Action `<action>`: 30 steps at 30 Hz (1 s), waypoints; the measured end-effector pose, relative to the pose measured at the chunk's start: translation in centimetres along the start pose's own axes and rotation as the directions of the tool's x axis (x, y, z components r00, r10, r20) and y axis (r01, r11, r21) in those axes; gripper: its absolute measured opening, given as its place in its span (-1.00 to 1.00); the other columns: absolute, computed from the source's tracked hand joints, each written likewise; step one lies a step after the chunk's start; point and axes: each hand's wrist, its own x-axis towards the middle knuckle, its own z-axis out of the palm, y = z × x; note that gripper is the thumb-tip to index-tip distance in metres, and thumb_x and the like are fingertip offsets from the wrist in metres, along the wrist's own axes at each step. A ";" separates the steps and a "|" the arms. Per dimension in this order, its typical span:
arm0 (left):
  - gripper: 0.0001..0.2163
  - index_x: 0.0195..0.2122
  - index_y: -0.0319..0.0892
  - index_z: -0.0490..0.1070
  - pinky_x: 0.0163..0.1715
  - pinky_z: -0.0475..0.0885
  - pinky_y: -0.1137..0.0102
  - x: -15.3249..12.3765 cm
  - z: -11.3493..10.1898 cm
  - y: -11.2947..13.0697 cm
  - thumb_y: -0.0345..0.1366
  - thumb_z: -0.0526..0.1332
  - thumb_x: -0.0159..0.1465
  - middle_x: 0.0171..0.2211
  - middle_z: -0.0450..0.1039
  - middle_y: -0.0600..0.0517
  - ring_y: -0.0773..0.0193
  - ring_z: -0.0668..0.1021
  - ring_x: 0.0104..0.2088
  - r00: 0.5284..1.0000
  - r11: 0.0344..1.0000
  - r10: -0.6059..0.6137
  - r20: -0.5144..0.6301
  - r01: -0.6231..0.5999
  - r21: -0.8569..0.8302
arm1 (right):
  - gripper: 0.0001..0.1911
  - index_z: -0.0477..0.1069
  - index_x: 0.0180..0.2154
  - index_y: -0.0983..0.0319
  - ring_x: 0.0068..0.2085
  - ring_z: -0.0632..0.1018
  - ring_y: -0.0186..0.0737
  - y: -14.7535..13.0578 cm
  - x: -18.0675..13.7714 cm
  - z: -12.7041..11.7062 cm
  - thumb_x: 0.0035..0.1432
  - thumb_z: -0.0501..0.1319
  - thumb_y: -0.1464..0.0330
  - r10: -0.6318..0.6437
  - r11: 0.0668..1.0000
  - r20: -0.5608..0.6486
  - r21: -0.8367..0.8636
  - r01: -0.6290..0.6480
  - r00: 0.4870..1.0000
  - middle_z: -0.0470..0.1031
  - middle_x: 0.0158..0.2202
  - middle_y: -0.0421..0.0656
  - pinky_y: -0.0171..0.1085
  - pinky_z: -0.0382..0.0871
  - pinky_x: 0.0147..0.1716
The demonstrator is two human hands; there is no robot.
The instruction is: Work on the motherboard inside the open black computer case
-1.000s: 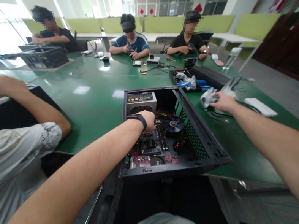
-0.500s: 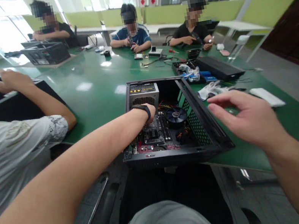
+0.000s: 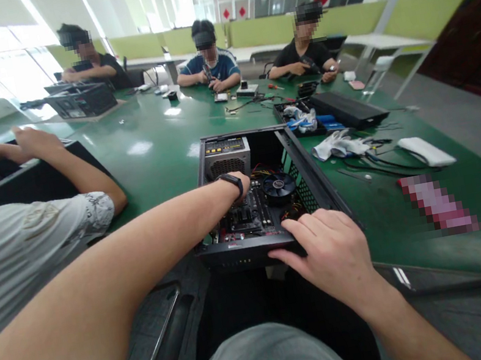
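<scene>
An open black computer case (image 3: 226,258) lies on the table's near edge in front of me. Inside it are a power supply (image 3: 228,158) at the far left, a motherboard (image 3: 244,220) and a round black cooling fan (image 3: 279,185). My left hand (image 3: 242,187), with a dark band on its wrist, reaches down into the case between power supply and motherboard; its fingers are hidden. Clasping the near rim of the case is my right hand (image 3: 330,245), thumb on the outside and fingers over the top.
On the green table (image 3: 157,157), right of the case, lie white gloves (image 3: 340,145), black cables (image 3: 398,163), a white block-like object (image 3: 426,151) and a blurred pink item (image 3: 438,204). A black tray (image 3: 282,115) lies beyond. At left a co-worker's arm (image 3: 90,169) rests beside another case.
My right hand has moved left from above the table and taken hold of the case's near rim. My left hand stays inside the case. The view has shifted slightly.
</scene>
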 end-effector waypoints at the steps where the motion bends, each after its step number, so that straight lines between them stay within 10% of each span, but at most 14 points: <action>1: -0.48 -0.03 -0.29 0.59 -0.09 0.50 0.35 0.1 0.1 -0.1 -0.36 0.46 -0.09 -0.03 0.58 -0.28 -0.03 0.61 -0.05 1.000 1.000 0.001 -0.006 -0.001 0.002 | -0.54 0.47 -0.11 0.19 -0.23 0.38 -0.10 0.0 0.0 -0.1 0.26 0.14 -0.04 -0.003 1.000 0.001 0.003 0.003 1.000 0.45 -0.34 -0.12 -0.12 0.10 -0.18; 30: -0.53 -0.15 -0.29 0.64 -0.07 0.49 0.29 -0.1 -0.5 -0.1 -0.27 0.50 -0.14 -0.14 0.62 -0.25 -0.07 0.61 -0.09 0.998 0.997 0.063 -0.026 -0.062 0.040 | -0.69 0.41 -0.15 0.19 -0.23 0.33 -0.11 -1.3 -0.3 0.2 0.30 0.15 0.09 0.075 0.996 -0.023 0.046 -0.074 0.997 0.42 -0.32 -0.12 -0.11 0.06 -0.21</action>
